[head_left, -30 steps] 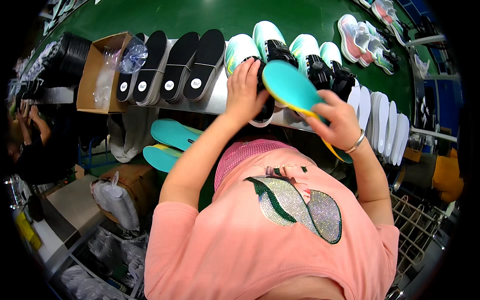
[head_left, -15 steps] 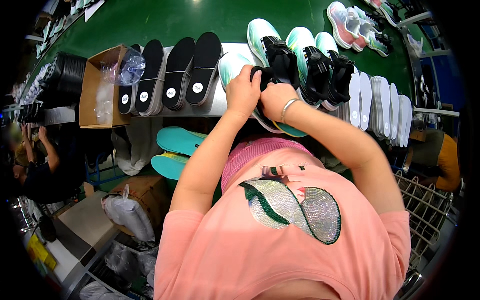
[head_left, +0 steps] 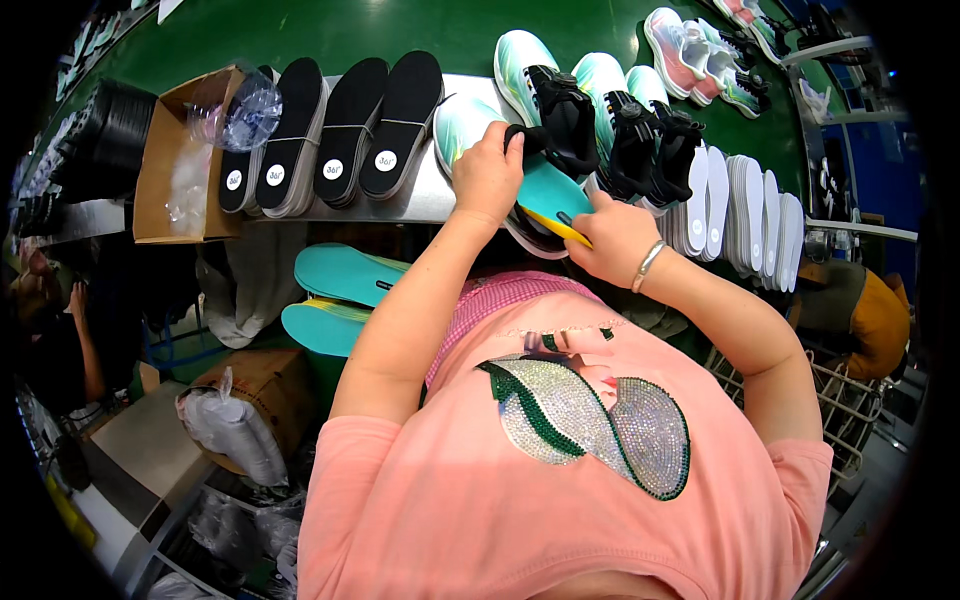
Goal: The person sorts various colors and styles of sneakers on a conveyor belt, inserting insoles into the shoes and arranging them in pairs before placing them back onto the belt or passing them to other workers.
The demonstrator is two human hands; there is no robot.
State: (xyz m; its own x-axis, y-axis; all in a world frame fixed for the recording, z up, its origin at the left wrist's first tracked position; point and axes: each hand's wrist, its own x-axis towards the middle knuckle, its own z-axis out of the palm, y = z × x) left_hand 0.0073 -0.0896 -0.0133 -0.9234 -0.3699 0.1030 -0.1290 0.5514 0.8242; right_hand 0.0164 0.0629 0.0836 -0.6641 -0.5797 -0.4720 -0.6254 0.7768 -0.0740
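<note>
A mint-and-white sneaker (head_left: 462, 122) with a black collar sits at the front edge of the bench, its opening toward me. My left hand (head_left: 489, 176) grips the black tongue or collar and holds the opening apart. In my right hand (head_left: 614, 240) is a teal insole (head_left: 553, 195) with a yellow underside, pinched at its heel end. The insole's front part lies inside the shoe, hidden by the collar; its heel sticks out toward me. Close to the right of it stands another mint sneaker (head_left: 565, 125) with black uppers. Two more teal insoles (head_left: 345, 275) lie below the bench edge, left of my left forearm.
Black insole stacks (head_left: 402, 125) tied with bands stand left of the shoe, beside an open cardboard box (head_left: 165, 185) holding clear plastic. To the right are more mint sneakers (head_left: 605, 85) and white insole stacks (head_left: 742, 210). Pink-and-white sneakers (head_left: 672, 50) stand farther back on the green surface.
My right hand has moved from the shoe's opening back to the right and now holds the insole's heel end. More of the teal insole shows. My left hand stays on the collar.
</note>
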